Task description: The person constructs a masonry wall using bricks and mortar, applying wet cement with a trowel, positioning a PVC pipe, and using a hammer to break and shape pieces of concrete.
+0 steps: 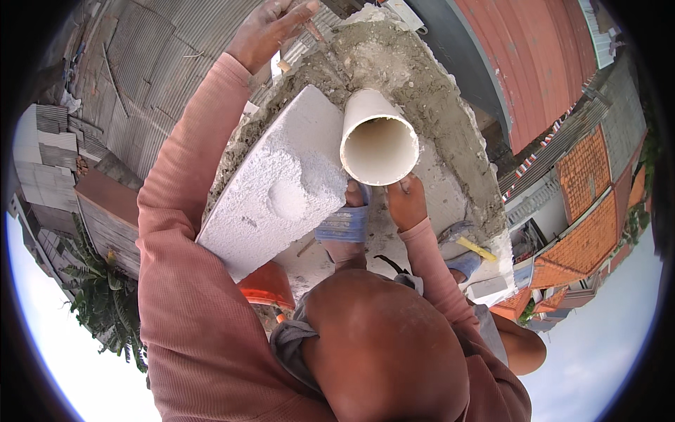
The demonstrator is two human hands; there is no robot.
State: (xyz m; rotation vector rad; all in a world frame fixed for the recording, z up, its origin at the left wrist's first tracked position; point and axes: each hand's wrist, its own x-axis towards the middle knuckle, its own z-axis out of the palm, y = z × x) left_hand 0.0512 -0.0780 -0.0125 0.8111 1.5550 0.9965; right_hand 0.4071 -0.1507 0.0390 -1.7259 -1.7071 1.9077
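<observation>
My left hand (273,29) is stretched out to the far edge, its fingers closed round the end of a thin mortar-smeared rod (325,48). The rod slants down toward the wet grey mortar (390,60); its kind is hard to make out. A white plastic pipe (380,151) stands with its open end toward me. At its near rim my right hand (408,202) is closed, the fingers pressed to the edge. Left of the pipe, close against it, lies a white lightweight block (278,183) with a rough, chipped-out hollow.
Between my knees is a foot in a blue sandal (342,224). A red-orange bucket (267,285) sits below the block. To the right lie a yellow-handled tool (477,247) and a small grey block (486,287). Beyond the ledge's edges, corrugated roofs (183,42) drop away lower down.
</observation>
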